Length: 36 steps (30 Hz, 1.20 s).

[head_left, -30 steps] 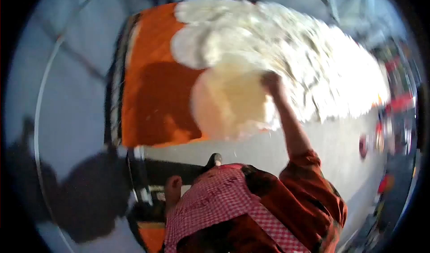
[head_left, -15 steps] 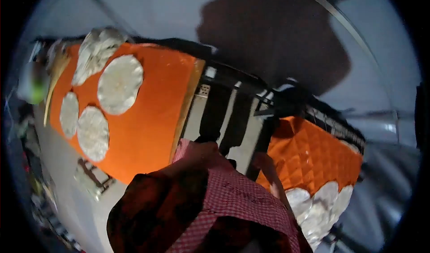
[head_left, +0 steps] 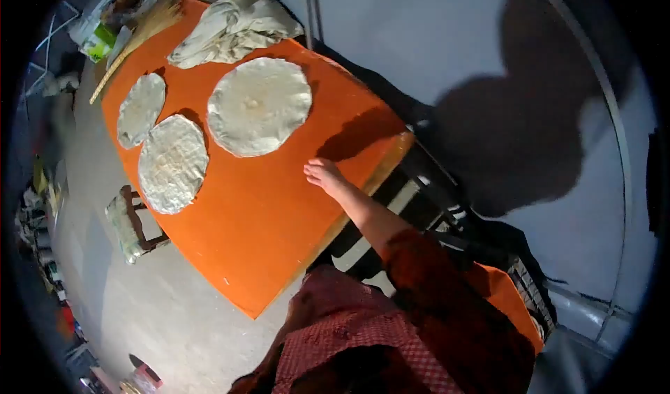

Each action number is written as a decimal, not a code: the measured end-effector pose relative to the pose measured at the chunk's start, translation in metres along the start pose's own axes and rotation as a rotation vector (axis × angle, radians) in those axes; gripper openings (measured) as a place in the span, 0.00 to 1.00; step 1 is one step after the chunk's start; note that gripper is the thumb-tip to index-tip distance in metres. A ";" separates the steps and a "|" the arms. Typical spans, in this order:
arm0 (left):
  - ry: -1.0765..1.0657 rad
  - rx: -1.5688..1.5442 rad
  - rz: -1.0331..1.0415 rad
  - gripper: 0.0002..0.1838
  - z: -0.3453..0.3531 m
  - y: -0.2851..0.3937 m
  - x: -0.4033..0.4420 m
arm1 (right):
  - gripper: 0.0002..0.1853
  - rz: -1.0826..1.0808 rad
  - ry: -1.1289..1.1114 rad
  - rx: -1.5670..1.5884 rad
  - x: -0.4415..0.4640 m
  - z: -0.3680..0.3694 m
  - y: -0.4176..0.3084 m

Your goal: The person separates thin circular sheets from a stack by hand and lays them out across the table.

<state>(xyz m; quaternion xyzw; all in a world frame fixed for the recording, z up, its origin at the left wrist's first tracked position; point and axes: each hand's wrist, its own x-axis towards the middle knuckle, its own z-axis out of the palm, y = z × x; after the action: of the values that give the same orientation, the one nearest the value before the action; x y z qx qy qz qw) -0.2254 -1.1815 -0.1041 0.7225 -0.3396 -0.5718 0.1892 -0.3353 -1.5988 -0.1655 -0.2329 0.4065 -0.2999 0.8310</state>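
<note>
My right hand (head_left: 322,174) reaches out over the orange-covered table (head_left: 255,219), its fingers stretched out and nothing in them. Nearest to it is a large round white flatbread-like disc (head_left: 259,108) with a crinkled rim. Two more such discs lie to the left, a mottled one (head_left: 173,164) and a smaller one (head_left: 142,110). Behind them sits a rumpled heap of cream-white cloth (head_left: 237,30). My left forearm is down beside the red checked apron (head_left: 349,324); the left hand's fingers cannot be made out.
A straw broom (head_left: 143,34) lies along the table's far left edge. On the floor to the left stands a small stool (head_left: 143,219). A second orange surface (head_left: 513,303) shows at lower right, past a dark frame. A pale wall (head_left: 391,52) rises behind.
My view has swung left towards the table with the discs. My right hand has moved from beside the apron out over that table. The second orange surface has mostly slid out of sight.
</note>
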 end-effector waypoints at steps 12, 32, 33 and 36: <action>0.270 -0.721 0.241 0.11 -0.098 0.117 0.031 | 0.11 -0.706 0.375 -0.538 0.131 0.153 -0.136; -1.073 -0.527 0.240 0.27 0.101 0.429 0.006 | 0.14 -0.347 0.431 -1.392 -0.512 0.090 -0.175; -1.166 -0.493 0.221 0.27 0.132 0.435 -0.010 | 0.13 -0.358 0.533 -1.479 -0.564 0.096 -0.188; -1.425 -0.421 0.108 0.27 0.233 0.446 -0.060 | 0.16 -0.303 0.904 -1.691 -0.680 0.090 -0.188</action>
<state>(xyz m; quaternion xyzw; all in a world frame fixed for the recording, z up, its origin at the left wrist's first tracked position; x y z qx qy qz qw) -0.5772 -1.4240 0.1687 0.1075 -0.2983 -0.9445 0.0857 -0.6527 -1.2517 0.3680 -0.6661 0.7345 -0.0736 0.1069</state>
